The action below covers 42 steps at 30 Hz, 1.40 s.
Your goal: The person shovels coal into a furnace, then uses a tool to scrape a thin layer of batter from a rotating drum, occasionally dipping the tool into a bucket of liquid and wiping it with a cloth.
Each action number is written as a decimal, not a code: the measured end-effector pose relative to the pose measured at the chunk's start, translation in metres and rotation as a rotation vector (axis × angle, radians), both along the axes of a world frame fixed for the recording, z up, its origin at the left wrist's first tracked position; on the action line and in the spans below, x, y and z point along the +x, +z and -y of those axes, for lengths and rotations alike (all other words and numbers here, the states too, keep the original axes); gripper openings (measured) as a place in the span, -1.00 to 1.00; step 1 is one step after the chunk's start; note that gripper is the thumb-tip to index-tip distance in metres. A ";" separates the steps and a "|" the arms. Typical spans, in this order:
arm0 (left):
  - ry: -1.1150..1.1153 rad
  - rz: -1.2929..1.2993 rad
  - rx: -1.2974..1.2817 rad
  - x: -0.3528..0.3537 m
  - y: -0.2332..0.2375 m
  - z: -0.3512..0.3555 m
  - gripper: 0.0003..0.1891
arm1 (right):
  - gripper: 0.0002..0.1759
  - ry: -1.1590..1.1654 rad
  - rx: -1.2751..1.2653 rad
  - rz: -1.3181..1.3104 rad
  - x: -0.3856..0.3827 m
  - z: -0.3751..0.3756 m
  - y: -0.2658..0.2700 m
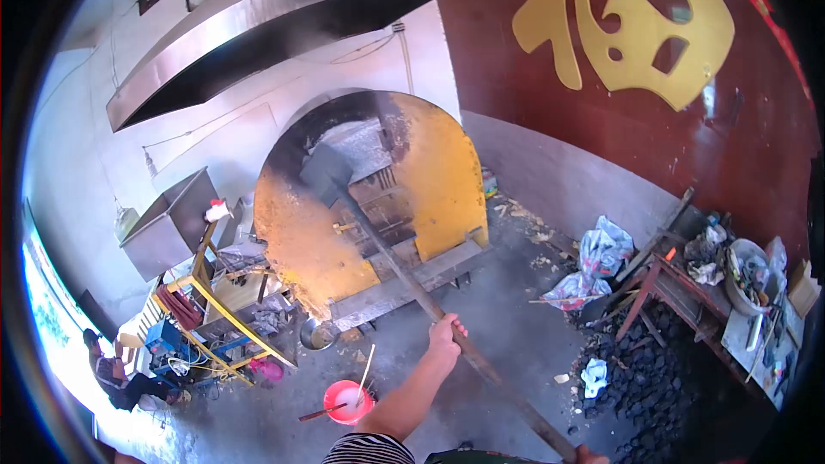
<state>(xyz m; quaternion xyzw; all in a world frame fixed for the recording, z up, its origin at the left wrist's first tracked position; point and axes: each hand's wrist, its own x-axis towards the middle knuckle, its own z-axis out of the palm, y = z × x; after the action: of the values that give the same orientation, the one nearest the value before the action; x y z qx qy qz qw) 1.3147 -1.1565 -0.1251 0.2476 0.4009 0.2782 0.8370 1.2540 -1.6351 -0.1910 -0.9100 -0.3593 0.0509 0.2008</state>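
Note:
My left hand (pixel 443 335) is wrapped round the middle of the long shaft of a shovel (pixel 404 273). At the bottom edge, partly cut off by the frame, my right hand (pixel 589 455) grips the shaft's lower end. The shovel's grey, squarish blade is raised at the upper mouth of a round-topped yellow furnace (pixel 447 176), overlapping the opening in this view. A pale surface shows inside that opening. Below my left arm on the floor stands a pink bucket (pixel 335 395) with pale contents and two sticks leaning in it.
A heap of coal (pixel 644 387) lies at right, beside a cluttered wooden bench (pixel 687 283) and plastic bags (pixel 604 249). A yellow-framed cart (pixel 249 339) stands left, near a seated person (pixel 116 374). A metal bowl (pixel 319 334) sits by the furnace, under a metal hood (pixel 284 21).

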 end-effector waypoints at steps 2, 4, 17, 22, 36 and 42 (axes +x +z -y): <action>0.006 0.005 0.005 0.003 0.013 -0.020 -0.85 | -0.79 -0.139 0.029 -0.165 0.000 -0.017 -0.064; 0.001 -0.001 0.006 0.013 0.021 -0.035 -0.85 | -0.81 -0.288 0.054 -0.341 0.005 -0.031 -0.061; -0.238 0.669 -0.374 0.089 0.057 0.047 -0.88 | -0.86 -0.307 -0.405 0.777 0.090 -0.004 0.213; -0.337 0.322 -0.513 0.128 -0.023 0.112 -0.82 | -0.80 -0.375 -0.583 0.937 0.125 0.034 0.260; -0.885 0.339 -0.941 0.300 -0.140 0.385 -0.77 | -0.84 0.365 -0.809 1.337 0.351 -0.004 0.423; -0.781 0.340 -0.146 0.272 -0.070 0.213 -0.78 | -0.76 0.127 -0.835 1.117 0.580 0.064 0.371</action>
<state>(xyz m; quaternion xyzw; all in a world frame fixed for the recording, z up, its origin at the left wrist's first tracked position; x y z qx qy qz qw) 1.5862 -1.3691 -0.1954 0.2715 0.1521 -0.0516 0.9489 1.8340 -1.6990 0.1799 -0.7782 -0.4114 -0.2791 -0.3837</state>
